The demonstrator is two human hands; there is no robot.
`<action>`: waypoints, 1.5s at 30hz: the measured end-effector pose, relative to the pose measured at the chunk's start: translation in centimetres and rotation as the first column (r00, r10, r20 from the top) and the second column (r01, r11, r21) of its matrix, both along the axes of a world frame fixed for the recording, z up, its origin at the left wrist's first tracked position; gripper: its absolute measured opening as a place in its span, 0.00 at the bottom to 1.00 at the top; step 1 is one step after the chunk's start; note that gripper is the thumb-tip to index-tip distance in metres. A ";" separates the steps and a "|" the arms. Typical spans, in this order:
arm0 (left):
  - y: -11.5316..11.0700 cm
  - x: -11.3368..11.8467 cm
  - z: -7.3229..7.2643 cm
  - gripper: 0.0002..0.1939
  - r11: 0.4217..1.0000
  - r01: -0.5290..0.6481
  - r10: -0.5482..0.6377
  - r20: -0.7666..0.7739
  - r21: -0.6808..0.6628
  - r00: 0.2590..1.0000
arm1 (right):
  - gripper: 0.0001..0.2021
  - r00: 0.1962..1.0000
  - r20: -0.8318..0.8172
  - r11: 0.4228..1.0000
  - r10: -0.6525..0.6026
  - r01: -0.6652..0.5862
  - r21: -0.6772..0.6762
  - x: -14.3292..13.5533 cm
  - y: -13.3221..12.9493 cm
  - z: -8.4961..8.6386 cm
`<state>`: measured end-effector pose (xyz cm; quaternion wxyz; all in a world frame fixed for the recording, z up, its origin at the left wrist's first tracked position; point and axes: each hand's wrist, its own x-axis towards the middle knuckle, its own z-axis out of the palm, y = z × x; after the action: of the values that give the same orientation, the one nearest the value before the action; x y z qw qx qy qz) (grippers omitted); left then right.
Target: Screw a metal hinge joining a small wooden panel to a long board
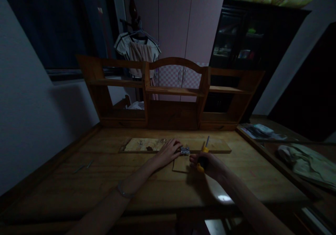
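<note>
A long wooden board (217,146) lies across the desk, with a worn, stained patch on its left half. At its front edge, near the middle, sits a small metal hinge (185,151). A smaller wooden piece (180,165) lies just in front of the hinge. My left hand (168,152) rests on the board, fingers spread and fingertips beside the hinge's left end. My right hand (206,163) is closed around a yellow and black screwdriver (205,150), whose shaft points up and away. Its thumb and fingertip meet just right of the hinge; anything between them is too small to tell.
Two thin metal pieces (83,166) lie on the desk at the left. A wooden shelf unit (174,90) stands along the desk's back edge. Folded cloth (307,163) lies to the right, beyond the desk's raised edge (273,165).
</note>
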<state>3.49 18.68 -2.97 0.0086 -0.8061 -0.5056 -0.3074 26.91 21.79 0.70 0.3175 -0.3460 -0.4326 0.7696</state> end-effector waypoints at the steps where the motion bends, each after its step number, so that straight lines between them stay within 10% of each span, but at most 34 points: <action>1: 0.0 0.0 -0.1 0.16 1.000 -0.002 0.002 -0.009 0.001 1.000 | 0.03 1.000 0.004 1.000 0.012 -0.012 -0.029 -0.2 0.0 0.1; 9: 0.3 -0.2 -0.4 0.14 1.000 -0.008 0.009 -0.048 0.020 0.999 | 0.03 1.000 0.031 0.996 0.001 0.002 -0.092 -1.3 0.5 -0.3; 32: -0.8 0.2 1.2 0.20 0.999 0.004 0.001 0.097 -0.053 0.995 | 0.14 0.885 0.282 0.831 -0.370 0.180 0.527 -0.5 2.2 -3.5; 45: -1.1 -0.6 1.3 0.61 0.983 0.114 -0.118 -0.023 -0.141 0.993 | 0.15 0.883 0.251 0.699 -0.397 0.114 0.706 -1.0 4.3 -4.9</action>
<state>2.89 17.61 -1.69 -0.0577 -0.8377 -0.4777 -0.2584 25.94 26.09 -4.17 0.4352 -0.4090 -0.6808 0.4241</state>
